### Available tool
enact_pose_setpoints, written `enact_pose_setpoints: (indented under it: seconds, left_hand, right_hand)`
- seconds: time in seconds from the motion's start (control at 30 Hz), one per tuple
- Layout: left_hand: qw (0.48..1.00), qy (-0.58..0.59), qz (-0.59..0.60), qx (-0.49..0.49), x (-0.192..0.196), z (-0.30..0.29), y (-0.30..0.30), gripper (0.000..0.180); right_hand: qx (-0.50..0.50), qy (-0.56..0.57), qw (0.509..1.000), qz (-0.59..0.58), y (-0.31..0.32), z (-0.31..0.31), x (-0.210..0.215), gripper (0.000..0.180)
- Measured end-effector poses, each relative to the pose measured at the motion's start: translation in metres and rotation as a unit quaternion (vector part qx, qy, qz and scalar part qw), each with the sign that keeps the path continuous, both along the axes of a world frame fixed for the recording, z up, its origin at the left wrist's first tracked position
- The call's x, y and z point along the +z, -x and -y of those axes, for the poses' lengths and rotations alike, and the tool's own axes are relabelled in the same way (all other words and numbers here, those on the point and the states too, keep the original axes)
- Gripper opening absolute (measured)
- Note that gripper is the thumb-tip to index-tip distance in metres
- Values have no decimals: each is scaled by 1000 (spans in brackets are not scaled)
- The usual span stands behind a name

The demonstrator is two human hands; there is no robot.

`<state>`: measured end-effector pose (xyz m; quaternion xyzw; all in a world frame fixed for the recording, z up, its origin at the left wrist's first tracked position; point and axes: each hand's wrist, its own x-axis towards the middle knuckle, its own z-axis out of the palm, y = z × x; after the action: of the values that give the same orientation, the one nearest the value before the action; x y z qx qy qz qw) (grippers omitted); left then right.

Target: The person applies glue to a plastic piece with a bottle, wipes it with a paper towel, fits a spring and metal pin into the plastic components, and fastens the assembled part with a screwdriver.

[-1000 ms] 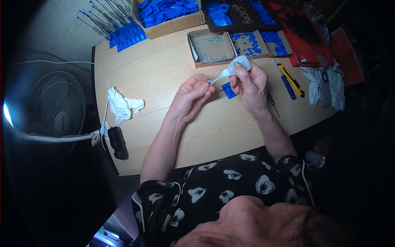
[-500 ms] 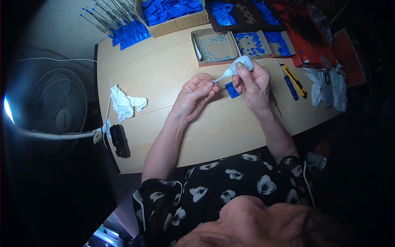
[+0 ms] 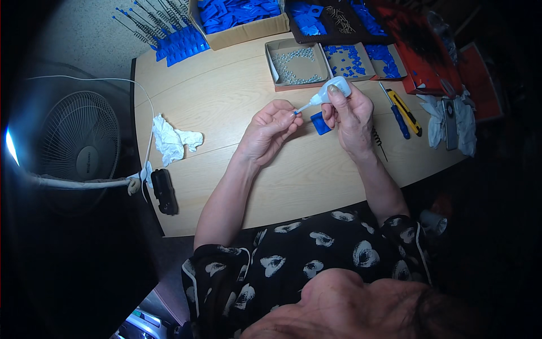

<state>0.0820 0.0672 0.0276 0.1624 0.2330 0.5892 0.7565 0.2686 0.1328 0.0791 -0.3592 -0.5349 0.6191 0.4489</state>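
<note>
Between the thumb and fingertips of my left hand (image 3: 271, 129) is a small blue piece (image 3: 296, 112), pinched and mostly covered. My right hand (image 3: 353, 118) grips a white squeeze bottle (image 3: 334, 90) with a long thin nozzle, tilted down to the left. The nozzle's tip meets or nearly meets the blue piece; I cannot tell whether they touch. A blue plastic part (image 3: 320, 124) shows just left of my right fingers, and a dark coiled spring wire (image 3: 379, 141) sticks out beside that wrist. Whether these two are joined is hidden by the hand.
Beyond my hands stand small boxes of silvery balls (image 3: 296, 62), blue bits (image 3: 345, 61) and blue pieces (image 3: 385, 60). A cardboard box (image 3: 248, 35) holds blue parts. A screwdriver (image 3: 400, 117) and yellow cutter (image 3: 405, 110) lie right. Crumpled tissue (image 3: 172, 139) and a black case (image 3: 164, 192) lie left.
The bottle and both hands have shifted very slightly to the right. The small blue piece shows a little more at my left fingertips. Both grips are the same.
</note>
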Motion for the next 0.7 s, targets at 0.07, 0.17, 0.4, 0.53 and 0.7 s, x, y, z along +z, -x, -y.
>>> enact_pose_setpoints:
  seconds: [0.07,0.17,0.4,0.53,0.7]
  left_hand:
    - [1000,1,2,-1,0,0,1,12]
    - [1000,0,4,0,0,1,1,12]
    - [1000,12,1,0,1,-2,-3,15]
    - [999,35,-10,12,-1,-2,-4,17]
    - [1000,9,-10,17,-7,2,3,16]
  right_hand:
    - [-4,1,1000,-5,0,0,0,32]
    - [-6,18,999,-30,1,-1,0,32]
    - [-7,37,997,-69,-8,-5,6,23]
    - [-47,-1,994,-98,-26,-23,4,25]
    - [-29,-72,995,-64,-70,-51,27,28]
